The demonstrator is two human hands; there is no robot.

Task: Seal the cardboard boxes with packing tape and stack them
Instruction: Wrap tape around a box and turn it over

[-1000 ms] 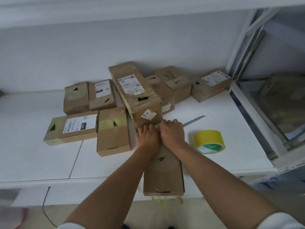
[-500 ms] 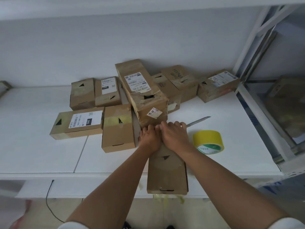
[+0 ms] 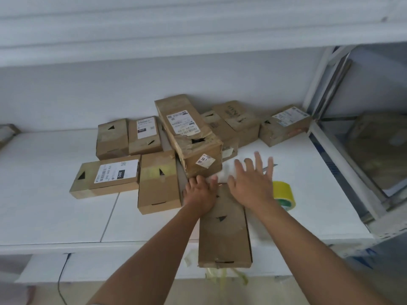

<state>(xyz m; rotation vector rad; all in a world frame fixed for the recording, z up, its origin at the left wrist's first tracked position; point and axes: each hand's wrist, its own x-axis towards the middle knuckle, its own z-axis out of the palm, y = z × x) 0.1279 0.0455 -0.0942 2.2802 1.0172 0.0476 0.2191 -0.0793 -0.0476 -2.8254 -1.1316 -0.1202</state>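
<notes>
- Now the white shelf (image 3: 66, 194) carries the whole lot: a cluster of cardboard boxes at the back, with the tall labelled box (image 3: 189, 135) leaning on top of them.
- The long flat box (image 3: 224, 230) in hand lies lengthwise toward the person, its near end overhanging the shelf edge, loose tape strips dangling below it.
- The right hand (image 3: 251, 183), half a second ago pressed down beside the left on the box's far end, has lifted and spread, fingers straight, holding nothing; likely the far-end seal is finished.
- The left hand (image 3: 200, 192) still presses that far end, fingers curled over the edge.
- The yellow tape roll (image 3: 284, 194) sits just beside the right wrist, a metal blade (image 3: 272, 166) beyond it.
</notes>
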